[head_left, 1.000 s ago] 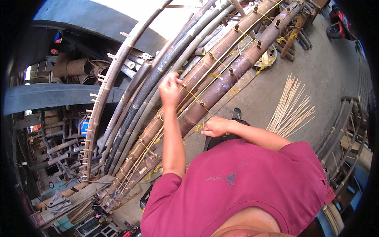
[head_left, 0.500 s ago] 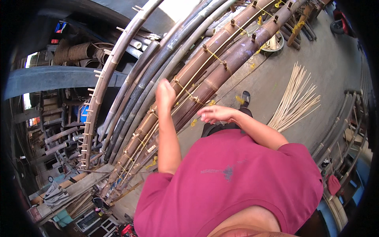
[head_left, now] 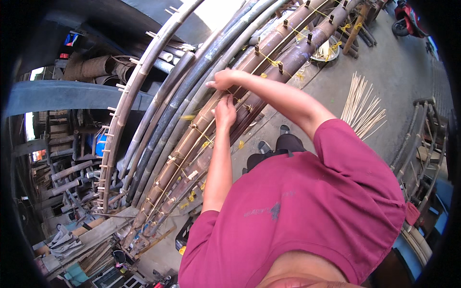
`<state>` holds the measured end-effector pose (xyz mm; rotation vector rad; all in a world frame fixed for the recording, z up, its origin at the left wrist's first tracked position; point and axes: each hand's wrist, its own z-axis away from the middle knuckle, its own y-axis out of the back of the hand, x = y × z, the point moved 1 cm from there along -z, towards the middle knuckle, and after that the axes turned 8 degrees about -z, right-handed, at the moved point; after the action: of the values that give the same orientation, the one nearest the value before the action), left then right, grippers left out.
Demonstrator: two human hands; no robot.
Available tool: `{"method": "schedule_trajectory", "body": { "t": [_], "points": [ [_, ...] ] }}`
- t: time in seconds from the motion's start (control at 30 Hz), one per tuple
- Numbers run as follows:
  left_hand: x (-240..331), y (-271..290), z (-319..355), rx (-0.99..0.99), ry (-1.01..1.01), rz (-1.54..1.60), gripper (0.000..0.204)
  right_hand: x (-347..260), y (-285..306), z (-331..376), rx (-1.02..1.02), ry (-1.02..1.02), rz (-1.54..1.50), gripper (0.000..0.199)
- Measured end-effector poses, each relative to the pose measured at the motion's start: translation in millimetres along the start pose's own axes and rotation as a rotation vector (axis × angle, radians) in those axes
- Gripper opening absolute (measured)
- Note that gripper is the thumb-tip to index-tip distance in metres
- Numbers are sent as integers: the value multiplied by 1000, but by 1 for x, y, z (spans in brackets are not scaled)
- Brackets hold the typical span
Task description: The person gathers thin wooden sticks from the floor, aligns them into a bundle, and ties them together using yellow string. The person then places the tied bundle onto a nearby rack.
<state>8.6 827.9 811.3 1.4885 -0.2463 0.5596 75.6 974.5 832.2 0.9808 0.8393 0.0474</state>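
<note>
Both hands (head_left: 224, 111) on bamboo pole (head_left: 249, 98), yellow string (head_left: 242, 106) between

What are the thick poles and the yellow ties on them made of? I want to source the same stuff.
The thick poles look like bamboo: brown, slightly glossy, with ringed nodes along their length. The yellow ties seem to be thin plastic cord or strip, though they are too small to be sure. Both hands, left and right, rest on the poles.

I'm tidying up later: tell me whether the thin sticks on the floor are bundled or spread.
Spread: the thin sticks fan out loose on the concrete floor, with no tie visible.
</note>
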Motion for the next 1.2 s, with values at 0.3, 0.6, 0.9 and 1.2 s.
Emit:
{"method": "schedule_trajectory", "body": {
  "t": [0.3, 0.6, 0.9, 1.2],
  "points": [
    [-7, -2, -7, -12, 152, 39, 32, 49, -108, 200, -83, 395, -237, 46],
    [-24, 39, -125, 291, -31, 365, 20, 23, -104, 205, -2, 311, -361, 37],
    [-93, 79, -69, 225, -185, -130, 45, -35, -170, 205, 275, 303, -33, 20],
    [-133, 69, 105, 25, 26, -142, 34, -133, -199, 164, 987, -54, -1991, 23]
  ]
}}
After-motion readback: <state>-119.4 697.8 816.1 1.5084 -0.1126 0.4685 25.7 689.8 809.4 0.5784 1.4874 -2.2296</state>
